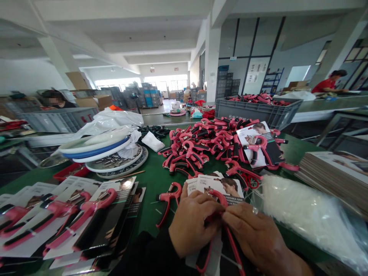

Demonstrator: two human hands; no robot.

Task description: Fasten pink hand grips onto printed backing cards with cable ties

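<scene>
The left hand and right hand come together, fingers bent and closed around the top of a pink hand exerciser, which lies between them against a printed card; their fingertips meet, hiding the exact pinch. Just left of the grip lies a loose exerciser, and farther left, overlapping carded exercisers. Beyond the grip, a tangled pile of pink-and-black exercisers covers the green tabletop. Right of the grip sit a crinkled clear bag of white strands and a squared card stack. Past the pile stands a ribbed grey plastic crate; far right of the grip, a person in red leans over another table
</scene>
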